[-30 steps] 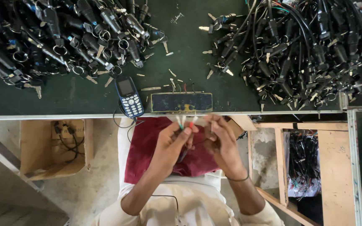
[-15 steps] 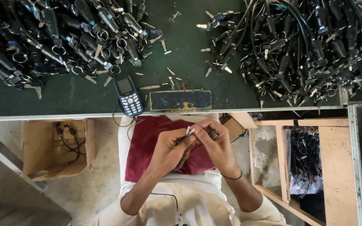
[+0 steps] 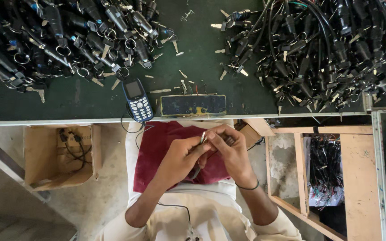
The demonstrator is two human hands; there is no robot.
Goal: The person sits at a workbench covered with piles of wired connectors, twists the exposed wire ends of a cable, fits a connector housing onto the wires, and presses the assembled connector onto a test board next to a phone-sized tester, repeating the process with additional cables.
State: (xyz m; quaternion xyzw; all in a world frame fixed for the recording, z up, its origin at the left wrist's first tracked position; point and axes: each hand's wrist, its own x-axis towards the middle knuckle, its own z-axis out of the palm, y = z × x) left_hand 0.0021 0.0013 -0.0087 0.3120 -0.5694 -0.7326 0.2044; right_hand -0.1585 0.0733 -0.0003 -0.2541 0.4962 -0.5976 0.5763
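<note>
Over a dark red cloth (image 3: 157,147) on my lap, my left hand (image 3: 182,156) and my right hand (image 3: 228,149) meet. Together they pinch a small metal key part (image 3: 203,137) with a dark piece behind the fingers. Just past the hands, a dark flat test box (image 3: 193,105) with small holes lies at the green table's (image 3: 90,96) near edge. A blue keypad phone (image 3: 137,100) lies left of that box, its thin cable hanging down.
Two big heaps of black wired lock parts with keys lie on the table, the left heap (image 3: 63,35) and the right heap (image 3: 322,44). Loose keys (image 3: 182,73) are scattered between. A cardboard box (image 3: 59,156) sits lower left; a wooden crate (image 3: 327,169) with wires sits right.
My hands have drawn back from the test box toward my lap, and now hold the small part closer to my body.
</note>
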